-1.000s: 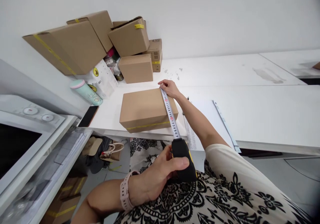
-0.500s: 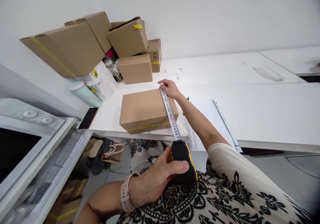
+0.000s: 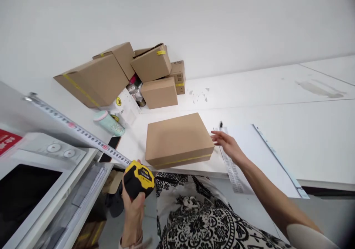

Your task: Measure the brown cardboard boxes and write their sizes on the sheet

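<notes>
My left hand [image 3: 134, 204] is wrapped round a yellow and black tape measure [image 3: 139, 179], low and left of the box. Its numbered blade sticks out stiffly to the upper left, across the phone and above the microwave. A closed brown cardboard box [image 3: 179, 138] lies on the white table near the front edge, with yellow tape along its side. My right hand [image 3: 227, 144] is just beyond the box's right end, fingers stretched out and nothing in them. It hovers over a clipboard with white paper [image 3: 246, 156]. A printed sheet [image 3: 233, 175] shows along the paper's left side.
Several cardboard boxes [image 3: 159, 93] are stacked at the back left. A mint bottle [image 3: 109, 123] and a dark phone [image 3: 113, 143] lie before them. A microwave [image 3: 30, 178] stands on a shelf at left. A black pen [image 3: 221, 124] lies by the paper.
The tape blade has come off the box and swung left with my left hand. My right hand has let go of the blade's end and moved right, beside the box.
</notes>
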Demonstrator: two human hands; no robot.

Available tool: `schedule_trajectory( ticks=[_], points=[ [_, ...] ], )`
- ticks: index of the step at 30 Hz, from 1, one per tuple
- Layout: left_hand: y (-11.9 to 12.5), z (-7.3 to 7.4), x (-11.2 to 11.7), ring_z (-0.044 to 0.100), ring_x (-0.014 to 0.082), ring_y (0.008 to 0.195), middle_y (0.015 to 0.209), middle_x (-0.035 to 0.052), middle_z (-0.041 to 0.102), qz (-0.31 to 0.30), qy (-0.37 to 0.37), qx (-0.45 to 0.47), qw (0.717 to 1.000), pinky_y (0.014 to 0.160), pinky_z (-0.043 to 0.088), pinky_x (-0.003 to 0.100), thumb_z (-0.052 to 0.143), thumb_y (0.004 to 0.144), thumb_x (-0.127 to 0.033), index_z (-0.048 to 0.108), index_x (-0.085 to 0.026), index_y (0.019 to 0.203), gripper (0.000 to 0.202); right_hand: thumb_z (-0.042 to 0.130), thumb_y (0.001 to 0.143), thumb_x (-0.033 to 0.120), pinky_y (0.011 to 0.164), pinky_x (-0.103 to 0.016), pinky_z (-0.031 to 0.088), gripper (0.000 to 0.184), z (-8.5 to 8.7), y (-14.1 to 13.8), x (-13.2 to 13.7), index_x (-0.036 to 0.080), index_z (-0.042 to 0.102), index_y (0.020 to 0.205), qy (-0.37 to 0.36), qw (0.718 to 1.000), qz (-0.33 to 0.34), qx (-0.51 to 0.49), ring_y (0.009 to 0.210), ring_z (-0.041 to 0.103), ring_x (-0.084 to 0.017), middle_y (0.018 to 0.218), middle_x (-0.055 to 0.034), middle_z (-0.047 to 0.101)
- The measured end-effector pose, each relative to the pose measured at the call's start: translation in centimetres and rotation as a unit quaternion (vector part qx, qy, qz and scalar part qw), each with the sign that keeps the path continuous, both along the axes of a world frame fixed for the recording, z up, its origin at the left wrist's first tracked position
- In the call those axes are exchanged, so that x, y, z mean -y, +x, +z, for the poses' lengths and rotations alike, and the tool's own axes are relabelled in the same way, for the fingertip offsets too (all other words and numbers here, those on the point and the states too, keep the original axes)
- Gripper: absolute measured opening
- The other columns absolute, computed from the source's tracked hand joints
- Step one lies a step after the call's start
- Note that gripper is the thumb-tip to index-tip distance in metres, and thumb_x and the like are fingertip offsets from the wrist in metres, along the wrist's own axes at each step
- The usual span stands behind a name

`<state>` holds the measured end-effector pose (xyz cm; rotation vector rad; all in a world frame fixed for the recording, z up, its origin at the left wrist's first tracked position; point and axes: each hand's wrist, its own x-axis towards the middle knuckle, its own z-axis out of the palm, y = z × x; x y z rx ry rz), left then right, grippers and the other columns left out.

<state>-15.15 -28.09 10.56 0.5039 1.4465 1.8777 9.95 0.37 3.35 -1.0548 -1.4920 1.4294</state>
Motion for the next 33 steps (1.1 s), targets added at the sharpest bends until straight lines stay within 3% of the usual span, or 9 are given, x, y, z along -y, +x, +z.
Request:
schedule_trajectory(
  ticks=[3, 6, 10, 12, 16, 20, 25, 29, 33],
  points=[
    [-0.9, -1.7, -0.8, 0.063, 0.0360, 0.121, 0.115, 0.0062, 0.073, 0.088, 0.022, -0.027, 0.995, 0.094, 0.058, 0.044, 0.094, 0.057, -0.045, 0.069, -0.029, 0.118, 0.068, 0.060, 0.072, 0.025, 0.093, -0.057, 0.058, 0.046, -0.6, -0.2, 2.9, 0.036, 0.073, 0.115, 0.001, 0.999, 0.040, 0.023, 0.106, 0.070, -0.030, 0.114, -0.0080, 0.075],
    [-2.0, -1.8, -1.9, 0.069, 0.0326, 0.105, 0.103, 0.0057, 0.075, 0.091, 0.038, -0.009, 0.995, 0.088, 0.060, 0.043, 0.093, 0.054, -0.053, 0.074, -0.027, 0.106, 0.061, 0.065, 0.073, 0.029, 0.091, -0.055, 0.060, 0.050, 1.9, -0.3, 4.2, 0.037, 0.072, 0.121, 0.036, 0.997, 0.062, 0.041, 0.110, 0.066, -0.032, 0.120, -0.0099, 0.070],
    [-4.0, 1.4, -4.6, 0.070, 0.0279, 0.092, 0.092, 0.0043, 0.073, 0.072, 0.121, -0.064, 0.988, 0.086, 0.060, 0.043, 0.094, 0.046, -0.053, 0.075, -0.025, 0.108, 0.070, 0.073, 0.079, 0.044, 0.087, -0.049, 0.061, 0.060, 6.8, -0.3, 3.9, 0.040, 0.062, 0.138, 0.091, 0.993, 0.067, 0.040, 0.104, 0.064, -0.029, 0.126, -0.0115, 0.063],
    [-4.8, 3.3, -6.6, 0.070, 0.0272, 0.090, 0.091, 0.0048, 0.072, 0.054, 0.166, -0.097, 0.980, 0.089, 0.060, 0.045, 0.094, 0.046, -0.052, 0.075, -0.023, 0.106, 0.069, 0.075, 0.079, 0.048, 0.082, -0.047, 0.060, 0.068, 8.2, -0.9, 3.3, 0.040, 0.056, 0.143, 0.105, 0.992, 0.043, 0.047, 0.097, 0.063, -0.027, 0.131, -0.0116, 0.061],
    [-4.7, 5.9, -10.1, 0.070, 0.0262, 0.092, 0.087, 0.0031, 0.070, 0.053, 0.202, -0.148, 0.967, 0.103, 0.053, 0.049, 0.093, 0.052, -0.046, 0.075, -0.020, 0.096, 0.054, 0.070, 0.080, 0.054, 0.078, -0.044, 0.058, 0.069, 8.1, -3.4, 1.5, 0.036, 0.054, 0.145, 0.099, 0.994, -0.019, 0.048, 0.084, 0.060, -0.023, 0.140, -0.0104, 0.058],
    [-2.0, 7.4, -9.7, 0.069, 0.0319, 0.100, 0.087, 0.0028, 0.070, 0.059, 0.183, -0.154, 0.969, 0.101, 0.054, 0.054, 0.094, 0.053, -0.042, 0.074, -0.022, 0.101, 0.055, 0.066, 0.082, 0.051, 0.082, -0.043, 0.056, 0.067, 7.6, -6.7, -1.4, 0.034, 0.053, 0.145, 0.086, 0.994, -0.052, 0.035, 0.078, 0.058, -0.020, 0.143, -0.0085, 0.058],
    [2.0, 6.9, -5.8, 0.068, 0.0393, 0.110, 0.107, 0.0066, 0.075, -0.089, 0.088, 0.031, 0.992, 0.098, 0.055, 0.060, 0.084, 0.067, -0.059, 0.070, -0.032, 0.126, 0.066, 0.064, 0.079, 0.040, 0.078, -0.040, 0.054, 0.066, 8.0, -10.1, -5.5, 0.028, 0.054, 0.143, 0.040, 0.998, -0.045, 0.012, 0.078, 0.058, -0.019, 0.146, -0.0100, 0.056],
    [3.2, 5.4, -4.6, 0.067, 0.0424, 0.113, 0.117, 0.0140, 0.073, -0.250, -0.031, 0.139, 0.958, 0.098, 0.054, 0.057, 0.082, 0.071, -0.057, 0.062, -0.026, 0.140, 0.078, 0.062, 0.083, 0.041, 0.089, -0.042, 0.053, 0.055, 7.7, -11.5, -8.0, 0.025, 0.060, 0.135, 0.094, 0.995, -0.044, 0.011, 0.093, 0.060, -0.022, 0.144, -0.0112, 0.058],
    [3.2, 5.4, -5.4, 0.068, 0.0399, 0.111, 0.115, 0.0169, 0.073, -0.314, -0.053, 0.153, 0.935, 0.099, 0.053, 0.054, 0.079, 0.077, -0.054, 0.063, -0.019, 0.137, 0.071, 0.054, 0.092, 0.040, 0.105, -0.046, 0.047, 0.040, 8.1, -12.1, -10.5, 0.023, 0.066, 0.126, 0.167, 0.985, -0.048, 0.014, 0.120, 0.057, -0.027, 0.140, -0.0118, 0.062]
  ],
)
